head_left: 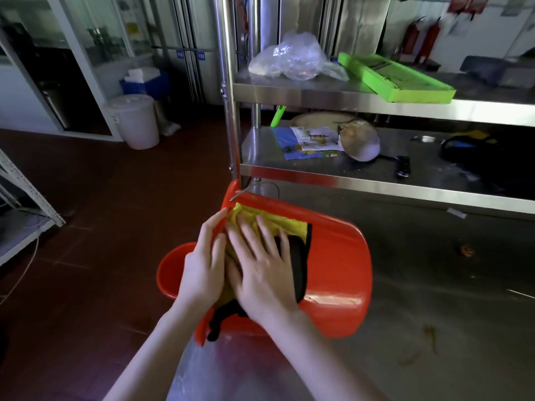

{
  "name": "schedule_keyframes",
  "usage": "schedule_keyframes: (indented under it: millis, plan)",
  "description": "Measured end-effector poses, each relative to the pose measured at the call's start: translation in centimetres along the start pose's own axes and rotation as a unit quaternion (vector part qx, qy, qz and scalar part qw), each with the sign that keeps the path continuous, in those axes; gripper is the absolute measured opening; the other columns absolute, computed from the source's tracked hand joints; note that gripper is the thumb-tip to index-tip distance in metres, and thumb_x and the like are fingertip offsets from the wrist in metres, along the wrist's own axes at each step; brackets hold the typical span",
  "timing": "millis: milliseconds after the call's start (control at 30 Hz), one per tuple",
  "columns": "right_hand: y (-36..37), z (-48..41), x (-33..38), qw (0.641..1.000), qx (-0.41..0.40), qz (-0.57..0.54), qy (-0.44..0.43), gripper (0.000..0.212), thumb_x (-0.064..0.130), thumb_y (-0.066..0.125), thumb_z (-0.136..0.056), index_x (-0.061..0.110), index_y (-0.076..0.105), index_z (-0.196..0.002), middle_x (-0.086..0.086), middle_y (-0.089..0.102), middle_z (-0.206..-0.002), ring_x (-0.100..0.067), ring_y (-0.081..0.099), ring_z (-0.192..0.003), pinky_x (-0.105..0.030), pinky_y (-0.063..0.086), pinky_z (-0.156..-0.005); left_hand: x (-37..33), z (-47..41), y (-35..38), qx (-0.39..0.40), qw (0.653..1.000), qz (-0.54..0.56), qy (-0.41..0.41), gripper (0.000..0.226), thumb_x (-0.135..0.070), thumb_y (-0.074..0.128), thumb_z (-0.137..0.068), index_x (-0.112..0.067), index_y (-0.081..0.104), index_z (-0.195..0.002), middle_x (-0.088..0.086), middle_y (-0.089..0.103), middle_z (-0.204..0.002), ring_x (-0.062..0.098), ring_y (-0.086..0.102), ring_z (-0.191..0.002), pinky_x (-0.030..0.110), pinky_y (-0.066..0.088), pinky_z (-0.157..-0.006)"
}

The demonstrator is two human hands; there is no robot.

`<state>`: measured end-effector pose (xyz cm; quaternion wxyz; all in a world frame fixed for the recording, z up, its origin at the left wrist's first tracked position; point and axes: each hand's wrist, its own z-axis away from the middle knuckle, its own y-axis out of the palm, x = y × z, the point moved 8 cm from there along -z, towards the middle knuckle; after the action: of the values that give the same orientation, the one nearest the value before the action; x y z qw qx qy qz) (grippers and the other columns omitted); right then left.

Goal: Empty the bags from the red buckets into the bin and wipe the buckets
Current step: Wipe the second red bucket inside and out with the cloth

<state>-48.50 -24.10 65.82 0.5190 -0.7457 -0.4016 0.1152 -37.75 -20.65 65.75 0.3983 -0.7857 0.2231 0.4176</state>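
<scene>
A red bucket [338, 256] lies on its side on the steel table [434, 285] in front of me. A yellow cloth with a black edge [269, 222] is spread over its side. My right hand [262, 269] presses flat on the cloth with fingers spread and straight. My left hand [204, 263] rests on the bucket's left side, its fingers straight and touching the cloth's edge. A second red bucket [170, 273] stands lower, beyond the table's left edge, partly hidden by my left hand.
A steel shelf unit [347, 96] stands behind the bucket, holding a clear plastic bag [289, 57], a green tray [396, 78], papers and a pan. A white lidded bin [134, 120] stands on the red floor at the back left. A metal rack [29, 215] is at left.
</scene>
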Motion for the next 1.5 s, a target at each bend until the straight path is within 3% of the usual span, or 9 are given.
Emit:
schedule_keyframes:
  millis: [167, 333, 600, 667, 833, 933, 1133, 1333, 1500]
  plan:
    - [-2.2, 2.3, -8.7, 0.996, -0.010, 0.023, 0.091, 0.051, 0.049, 0.039, -0.095, 0.033, 0.045, -0.143, 0.006, 0.036, -0.154, -0.019, 0.032, -0.143, -0.048, 0.024, -0.116, 0.3, 1.1, -0.3, -0.006, 0.999, 0.016, -0.030, 0.040, -0.034, 0.034, -0.101, -0.061, 0.038, -0.131, 0.004, 0.048, -0.046, 0.035, 0.044, -0.038, 0.043, 0.044, -0.033]
    - [-4.0, 3.2, -19.8, 0.960, 0.067, -0.049, 0.267, 0.046, 0.046, 0.038, -0.099, 0.035, 0.043, -0.143, 0.012, 0.034, -0.155, -0.016, 0.027, -0.144, -0.040, 0.024, -0.117, 0.4, 2.5, 0.1, -0.020, 0.999, 0.026, -0.010, 0.041, -0.031, 0.033, -0.103, -0.056, 0.038, -0.136, -0.004, 0.042, -0.045, 0.008, 0.034, -0.036, 0.024, 0.031, -0.034]
    - [-1.4, -0.9, -3.0, 0.998, 0.048, -0.023, 0.017, 0.050, 0.044, 0.036, -0.093, 0.032, 0.049, -0.139, 0.010, 0.041, -0.151, -0.020, 0.030, -0.143, -0.042, 0.026, -0.114, 0.4, 3.6, -0.3, -0.019, 1.000, 0.005, -0.005, 0.048, -0.018, 0.038, -0.103, -0.055, 0.042, -0.132, -0.006, 0.049, -0.049, 0.003, 0.039, -0.041, 0.019, 0.038, -0.041]
    - [-0.7, -0.3, 0.0, 0.999, 0.035, -0.016, -0.017, 0.051, 0.040, 0.039, -0.093, 0.027, 0.046, -0.142, 0.007, 0.038, -0.153, -0.023, 0.026, -0.145, -0.044, 0.024, -0.115, 0.9, 3.8, -1.0, -0.005, 0.999, 0.007, -0.038, 0.046, -0.021, 0.039, -0.102, -0.058, 0.041, -0.128, 0.002, 0.058, -0.056, 0.009, 0.047, -0.043, 0.037, 0.054, -0.047]
    - [-0.6, 1.6, 0.4, 0.999, 0.018, -0.004, -0.027, 0.053, 0.039, 0.044, -0.093, 0.029, 0.040, -0.145, 0.006, 0.037, -0.153, -0.023, 0.025, -0.145, -0.043, 0.021, -0.117, -0.8, -0.4, -0.9, 0.034, 0.993, -0.076, -0.077, 0.055, -0.056, 0.042, -0.094, -0.059, 0.013, -0.141, -0.014, 0.060, -0.074, 0.006, 0.063, -0.060, 0.019, 0.044, -0.050]
    - [-0.3, 2.2, 0.8, 0.999, 0.026, -0.007, -0.040, 0.052, 0.041, 0.044, -0.093, 0.031, 0.038, -0.143, 0.007, 0.038, -0.152, -0.022, 0.025, -0.146, -0.046, 0.022, -0.118, -1.2, -3.7, 0.6, 0.036, 0.977, -0.146, -0.154, 0.070, -0.062, 0.042, -0.092, -0.038, 0.012, -0.151, -0.001, 0.065, -0.098, 0.018, 0.066, -0.083, 0.027, 0.043, -0.063]
    - [-2.4, 2.2, -6.4, 0.998, 0.020, 0.037, 0.050, 0.059, 0.053, 0.039, -0.091, 0.028, 0.044, -0.144, 0.002, 0.040, -0.152, -0.026, 0.034, -0.142, -0.046, 0.029, -0.115, -2.3, -1.5, 0.0, -0.040, 0.986, -0.130, -0.092, 0.049, -0.055, 0.040, -0.097, -0.038, 0.035, -0.142, -0.003, 0.056, -0.049, 0.010, 0.055, -0.043, 0.022, 0.035, -0.039]
    - [-3.8, 1.5, -18.4, 0.962, 0.089, 0.027, 0.258, 0.056, 0.051, 0.036, -0.096, 0.030, 0.034, -0.148, 0.007, 0.038, -0.153, -0.019, 0.032, -0.141, -0.040, 0.029, -0.113, -2.6, 1.8, 0.8, -0.052, 0.993, -0.087, -0.057, 0.040, -0.041, 0.029, -0.100, -0.044, 0.033, -0.139, -0.004, 0.062, -0.063, 0.013, 0.058, -0.053, 0.037, 0.049, -0.053]
    - [-2.4, -1.7, -10.7, 0.992, 0.057, 0.042, 0.108, 0.048, 0.042, 0.035, -0.099, 0.033, 0.039, -0.146, 0.015, 0.034, -0.154, -0.020, 0.030, -0.142, -0.037, 0.022, -0.116, -2.3, 2.9, 1.9, -0.071, 0.993, -0.085, -0.038, 0.046, -0.038, 0.028, -0.098, -0.040, 0.030, -0.144, 0.005, 0.065, -0.079, 0.025, 0.061, -0.067, 0.040, 0.047, -0.062]
